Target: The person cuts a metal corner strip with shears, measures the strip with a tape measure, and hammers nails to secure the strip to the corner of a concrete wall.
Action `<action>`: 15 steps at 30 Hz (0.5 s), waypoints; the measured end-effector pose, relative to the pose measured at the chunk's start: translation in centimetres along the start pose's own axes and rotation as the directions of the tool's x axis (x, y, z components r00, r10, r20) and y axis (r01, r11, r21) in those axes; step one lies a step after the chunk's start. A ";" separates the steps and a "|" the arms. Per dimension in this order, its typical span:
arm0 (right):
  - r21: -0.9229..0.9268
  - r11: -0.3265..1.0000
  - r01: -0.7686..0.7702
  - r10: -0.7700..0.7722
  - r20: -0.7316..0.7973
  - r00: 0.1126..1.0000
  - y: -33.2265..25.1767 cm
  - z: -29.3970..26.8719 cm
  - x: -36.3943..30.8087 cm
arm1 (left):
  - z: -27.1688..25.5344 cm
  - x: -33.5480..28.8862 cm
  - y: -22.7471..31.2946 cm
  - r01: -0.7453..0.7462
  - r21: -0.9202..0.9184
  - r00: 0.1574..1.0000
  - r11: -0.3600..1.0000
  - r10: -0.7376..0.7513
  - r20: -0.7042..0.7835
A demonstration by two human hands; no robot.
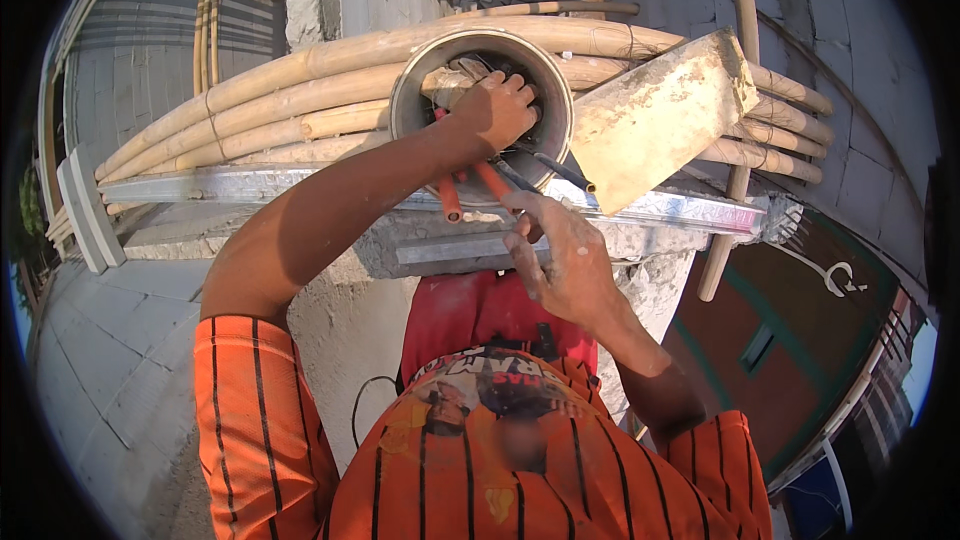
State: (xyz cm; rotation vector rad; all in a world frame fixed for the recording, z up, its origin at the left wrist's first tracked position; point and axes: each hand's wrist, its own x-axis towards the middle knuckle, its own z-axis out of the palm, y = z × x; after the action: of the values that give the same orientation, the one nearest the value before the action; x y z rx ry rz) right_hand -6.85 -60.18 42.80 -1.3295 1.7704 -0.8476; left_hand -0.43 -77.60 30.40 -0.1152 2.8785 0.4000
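Before bamboo poles (330, 58), left hand (496, 112) reaches into bucket (558, 90), grip unclear; right hand (570, 258) holds orange handle (490, 179).

The person's hands (575, 265) are bare; the black-striped orange shirt (398, 475) has short, loose sleeves (240, 400) and a printed picture (512, 390) with pale lettering (450, 375) across its front, above red legwear (480, 310).

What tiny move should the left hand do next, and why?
Maybe lift the left hand slowly, straight up. It looks to be inside the bucket, where red handles and a dark tube poke over the rim, so a quick pull might knock them.
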 end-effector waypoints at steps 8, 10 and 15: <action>0.128 0.991 0.049 0.005 -0.392 0.920 1.5 0.0 -2.0 | -0.1 0.3 -0.6 -0.039 -0.044 0.990 0.998 0.045 0.136; 0.149 0.989 -0.012 0.073 -0.406 0.911 2.0 -0.4 -2.1 | -2.4 -0.5 -0.8 0.090 -0.130 0.953 0.987 -0.048 0.300; 0.201 0.976 -0.083 0.147 -0.332 0.932 1.1 0.2 0.6 | -4.9 -0.3 -0.7 0.224 -0.137 0.882 0.965 -0.141 0.450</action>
State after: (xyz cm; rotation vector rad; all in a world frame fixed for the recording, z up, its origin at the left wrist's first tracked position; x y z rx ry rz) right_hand -7.32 -60.52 41.72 -0.9888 1.9585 -1.2045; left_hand -1.18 -79.64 34.91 -0.2891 2.3576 0.5741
